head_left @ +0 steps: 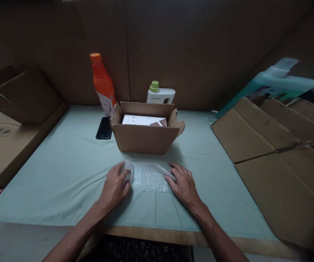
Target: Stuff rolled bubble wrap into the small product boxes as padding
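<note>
A small piece of bubble wrap lies on the pale green cloth near the table's front edge. My left hand rests on its left end, fingers curled over the edge. My right hand presses on its right end, fingers spread on the wrap. Just behind the wrap stands an open cardboard box with a white flat item inside.
A black phone lies left of the box. An orange bottle and a white bottle with a green cap stand behind it. Flattened cardboard lies at the right, cardboard boxes at the left, cardboard walls behind.
</note>
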`<action>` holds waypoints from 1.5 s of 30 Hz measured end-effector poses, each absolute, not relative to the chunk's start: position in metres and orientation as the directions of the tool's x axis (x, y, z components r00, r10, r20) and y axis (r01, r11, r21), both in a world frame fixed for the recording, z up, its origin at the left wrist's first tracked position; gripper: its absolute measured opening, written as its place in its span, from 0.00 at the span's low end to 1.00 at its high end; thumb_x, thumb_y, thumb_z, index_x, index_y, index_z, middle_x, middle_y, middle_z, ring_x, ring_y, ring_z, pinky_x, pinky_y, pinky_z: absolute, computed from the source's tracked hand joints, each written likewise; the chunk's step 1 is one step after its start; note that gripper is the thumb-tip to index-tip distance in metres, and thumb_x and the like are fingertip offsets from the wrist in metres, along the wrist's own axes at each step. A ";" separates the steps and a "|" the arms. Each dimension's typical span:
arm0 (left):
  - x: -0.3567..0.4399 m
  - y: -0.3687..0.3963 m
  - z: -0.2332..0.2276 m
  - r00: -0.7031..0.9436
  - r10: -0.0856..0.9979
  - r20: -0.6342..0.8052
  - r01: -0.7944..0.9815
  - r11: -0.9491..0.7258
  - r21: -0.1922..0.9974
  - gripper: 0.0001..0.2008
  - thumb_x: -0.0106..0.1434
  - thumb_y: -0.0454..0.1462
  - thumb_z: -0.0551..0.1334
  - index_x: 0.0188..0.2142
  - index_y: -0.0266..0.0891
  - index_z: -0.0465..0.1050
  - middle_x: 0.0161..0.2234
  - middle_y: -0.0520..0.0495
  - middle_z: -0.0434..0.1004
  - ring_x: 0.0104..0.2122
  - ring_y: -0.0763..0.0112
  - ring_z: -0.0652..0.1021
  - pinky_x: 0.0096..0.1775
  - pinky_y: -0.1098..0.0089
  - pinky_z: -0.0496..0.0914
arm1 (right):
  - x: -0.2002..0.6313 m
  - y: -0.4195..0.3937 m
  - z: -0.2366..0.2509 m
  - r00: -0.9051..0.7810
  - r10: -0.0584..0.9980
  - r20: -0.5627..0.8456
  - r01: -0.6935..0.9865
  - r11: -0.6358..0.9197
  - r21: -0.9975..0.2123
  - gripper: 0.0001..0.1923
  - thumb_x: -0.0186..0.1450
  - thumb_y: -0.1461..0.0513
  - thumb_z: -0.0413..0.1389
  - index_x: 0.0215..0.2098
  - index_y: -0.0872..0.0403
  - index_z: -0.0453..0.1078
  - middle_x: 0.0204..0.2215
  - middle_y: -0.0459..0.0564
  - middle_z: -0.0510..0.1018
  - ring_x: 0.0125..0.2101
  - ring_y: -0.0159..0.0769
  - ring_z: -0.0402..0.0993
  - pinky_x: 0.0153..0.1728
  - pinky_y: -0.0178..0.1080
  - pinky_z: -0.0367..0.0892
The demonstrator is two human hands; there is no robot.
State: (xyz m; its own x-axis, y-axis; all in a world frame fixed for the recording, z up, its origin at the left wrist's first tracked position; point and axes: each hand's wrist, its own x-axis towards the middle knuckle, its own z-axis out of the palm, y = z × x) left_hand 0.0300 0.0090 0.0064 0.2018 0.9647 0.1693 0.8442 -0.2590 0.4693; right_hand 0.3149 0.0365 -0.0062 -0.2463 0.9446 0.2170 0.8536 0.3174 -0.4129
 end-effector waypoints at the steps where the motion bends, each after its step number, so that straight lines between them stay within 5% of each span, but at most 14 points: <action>1: 0.020 0.007 0.008 0.143 0.975 0.168 0.831 -0.211 0.515 0.14 0.59 0.32 0.56 0.44 0.38 0.75 0.52 0.35 0.75 0.52 0.51 0.77 0.52 0.51 0.72 | 0.316 0.037 -0.002 -0.248 0.942 0.224 0.832 0.326 -0.450 0.09 0.68 0.58 0.53 0.33 0.51 0.69 0.50 0.58 0.80 0.49 0.50 0.76 0.47 0.50 0.66; 4: -0.006 -0.001 0.017 -0.076 0.983 0.166 0.777 -0.046 0.628 0.10 0.62 0.35 0.53 0.40 0.41 0.71 0.38 0.45 0.79 0.39 0.61 0.80 0.41 0.63 0.76 | 0.321 0.041 0.012 -0.223 0.942 0.251 0.794 0.325 -0.514 0.06 0.67 0.58 0.53 0.33 0.50 0.69 0.46 0.54 0.82 0.46 0.47 0.77 0.47 0.48 0.65; 7: -0.025 -0.007 0.019 -0.222 0.965 0.141 0.750 0.076 0.657 0.11 0.62 0.40 0.56 0.43 0.42 0.70 0.38 0.46 0.79 0.38 0.62 0.80 0.38 0.65 0.75 | 0.327 0.049 0.018 -0.197 0.956 0.216 0.830 0.280 -0.482 0.06 0.64 0.58 0.53 0.32 0.50 0.69 0.41 0.52 0.83 0.43 0.46 0.77 0.45 0.47 0.65; 10: -0.041 -0.011 0.012 -0.163 0.979 0.123 0.810 0.062 0.583 0.21 0.59 0.40 0.56 0.51 0.39 0.69 0.42 0.42 0.78 0.41 0.57 0.80 0.43 0.58 0.76 | 0.338 0.056 0.016 -0.189 0.970 0.149 0.895 0.233 -0.381 0.09 0.62 0.57 0.55 0.39 0.51 0.72 0.42 0.55 0.82 0.43 0.50 0.77 0.45 0.49 0.64; 13: -0.046 -0.006 0.012 -0.115 0.976 0.188 0.861 0.003 0.509 0.27 0.57 0.39 0.57 0.58 0.39 0.68 0.47 0.38 0.76 0.46 0.51 0.77 0.49 0.50 0.73 | 0.350 0.063 0.015 -0.142 0.965 0.220 0.918 0.212 -0.334 0.25 0.62 0.54 0.58 0.56 0.53 0.69 0.58 0.63 0.74 0.56 0.59 0.70 0.51 0.55 0.63; 17: -0.027 0.024 0.036 -0.042 0.966 0.256 0.805 -0.119 0.581 0.32 0.57 0.36 0.58 0.63 0.40 0.63 0.60 0.36 0.69 0.58 0.51 0.72 0.58 0.50 0.69 | 0.351 0.081 0.024 -0.128 0.965 0.229 0.842 0.228 -0.489 0.31 0.65 0.49 0.56 0.63 0.50 0.63 0.61 0.61 0.71 0.57 0.57 0.70 0.52 0.55 0.66; 20: -0.014 0.051 0.060 0.056 0.984 0.170 0.701 -0.160 0.695 0.39 0.54 0.35 0.57 0.67 0.40 0.58 0.64 0.36 0.66 0.60 0.51 0.72 0.58 0.50 0.69 | 0.336 0.103 0.031 -0.146 0.977 0.157 0.738 0.213 -0.640 0.36 0.64 0.48 0.57 0.66 0.52 0.59 0.57 0.62 0.75 0.50 0.54 0.76 0.48 0.53 0.71; 28: -0.067 0.076 0.087 0.149 0.988 -0.042 0.406 -0.022 0.913 0.37 0.54 0.43 0.64 0.63 0.42 0.66 0.61 0.35 0.72 0.60 0.45 0.73 0.57 0.46 0.71 | 0.315 0.132 0.024 -0.147 0.982 0.117 0.665 0.186 -0.724 0.25 0.63 0.52 0.56 0.54 0.55 0.69 0.46 0.61 0.78 0.48 0.56 0.76 0.46 0.54 0.71; 35: -0.003 0.135 0.077 0.164 0.983 0.082 0.297 -0.128 0.946 0.39 0.55 0.39 0.61 0.66 0.34 0.56 0.64 0.33 0.65 0.59 0.50 0.73 0.59 0.49 0.68 | 0.306 0.152 0.034 -0.127 0.992 0.005 0.666 0.089 -0.740 0.24 0.64 0.52 0.52 0.52 0.58 0.70 0.42 0.61 0.80 0.41 0.54 0.78 0.42 0.52 0.72; 40: 0.000 0.132 0.051 0.127 0.983 0.133 0.555 -0.181 0.812 0.36 0.58 0.38 0.58 0.66 0.34 0.57 0.61 0.33 0.70 0.60 0.47 0.71 0.60 0.45 0.65 | 0.333 0.154 0.033 -0.095 0.993 0.072 0.727 0.118 -0.677 0.28 0.65 0.54 0.53 0.60 0.58 0.66 0.51 0.63 0.79 0.48 0.55 0.77 0.48 0.53 0.71; 45: -0.001 0.051 0.021 0.242 0.950 0.198 0.875 -0.302 0.377 0.26 0.64 0.39 0.59 0.61 0.34 0.67 0.62 0.29 0.69 0.63 0.40 0.67 0.59 0.41 0.64 | 0.323 0.088 0.023 -0.347 0.896 0.278 0.810 0.435 -0.393 0.21 0.71 0.57 0.50 0.59 0.53 0.69 0.57 0.59 0.76 0.57 0.52 0.71 0.55 0.56 0.67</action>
